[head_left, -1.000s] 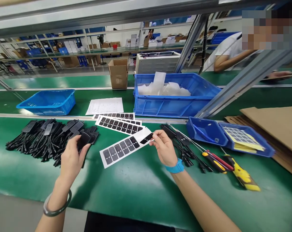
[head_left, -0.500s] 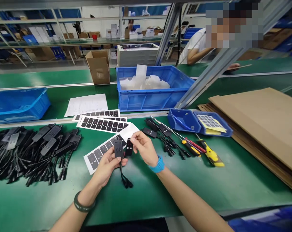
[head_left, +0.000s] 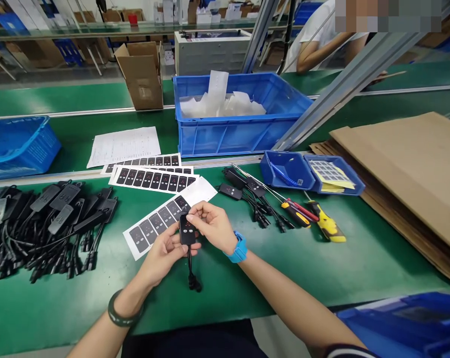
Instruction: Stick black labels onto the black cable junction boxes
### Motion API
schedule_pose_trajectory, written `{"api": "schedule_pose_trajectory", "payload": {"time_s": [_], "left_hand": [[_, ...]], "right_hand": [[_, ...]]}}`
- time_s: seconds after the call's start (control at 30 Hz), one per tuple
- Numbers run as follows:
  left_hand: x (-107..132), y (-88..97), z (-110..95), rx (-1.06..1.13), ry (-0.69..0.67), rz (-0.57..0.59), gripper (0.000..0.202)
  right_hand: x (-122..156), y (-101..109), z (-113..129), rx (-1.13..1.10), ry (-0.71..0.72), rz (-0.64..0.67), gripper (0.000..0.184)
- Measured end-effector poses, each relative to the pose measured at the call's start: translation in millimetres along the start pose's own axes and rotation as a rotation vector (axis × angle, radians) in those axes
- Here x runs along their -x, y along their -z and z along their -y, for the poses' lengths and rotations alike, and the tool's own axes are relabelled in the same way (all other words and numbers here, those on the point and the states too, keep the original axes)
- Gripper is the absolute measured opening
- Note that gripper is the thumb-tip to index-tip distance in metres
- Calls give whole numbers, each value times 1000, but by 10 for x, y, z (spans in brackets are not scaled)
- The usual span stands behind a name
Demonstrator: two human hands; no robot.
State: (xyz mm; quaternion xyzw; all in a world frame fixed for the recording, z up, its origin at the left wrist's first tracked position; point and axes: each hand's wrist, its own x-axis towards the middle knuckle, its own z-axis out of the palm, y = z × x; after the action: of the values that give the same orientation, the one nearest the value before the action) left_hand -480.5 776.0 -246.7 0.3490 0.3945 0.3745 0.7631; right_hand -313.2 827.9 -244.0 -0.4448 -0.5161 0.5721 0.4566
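My left hand (head_left: 167, 252) is closed round a small black controller box (head_left: 188, 237), whose short cables (head_left: 191, 271) hang down toward me. Over the box's face lies a black sticker label with red marks and two pale ovals (head_left: 187, 226). My right hand (head_left: 212, 226) pinches that label at its top edge; how much of it is stuck down I cannot tell. Just behind both hands, a sheet of the same labels (head_left: 152, 226) lies slanted on the green bench, its far end bare white. More label sheets (head_left: 153, 179) overlap beyond it.
At left is a heap of black cabled boxes (head_left: 56, 214). To the right lie several labelled boxes (head_left: 231, 191), screwdrivers (head_left: 297, 215) and a yellow-handled tool (head_left: 327, 223). Behind stand blue bins (head_left: 239, 134) and a metal post (head_left: 321, 94); flat cardboard (head_left: 407, 154) fills the right. A person sits opposite.
My right hand has brought the label leftward onto the face of the controller box, where it was held beside it before. The view has tipped downward.
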Motion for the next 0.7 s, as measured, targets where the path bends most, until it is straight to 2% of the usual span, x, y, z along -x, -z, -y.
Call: {"api": "schedule_pose_trajectory", "payload": {"time_s": [0.23, 0.7], "left_hand": [[2, -11, -9, -43, 1, -6, 50], [24, -43, 23, -127, -45, -2, 58]], "right_hand": [[14, -21, -18, -9, -35, -10, 18], [25, -42, -40, 20, -57, -65, 15]]}}
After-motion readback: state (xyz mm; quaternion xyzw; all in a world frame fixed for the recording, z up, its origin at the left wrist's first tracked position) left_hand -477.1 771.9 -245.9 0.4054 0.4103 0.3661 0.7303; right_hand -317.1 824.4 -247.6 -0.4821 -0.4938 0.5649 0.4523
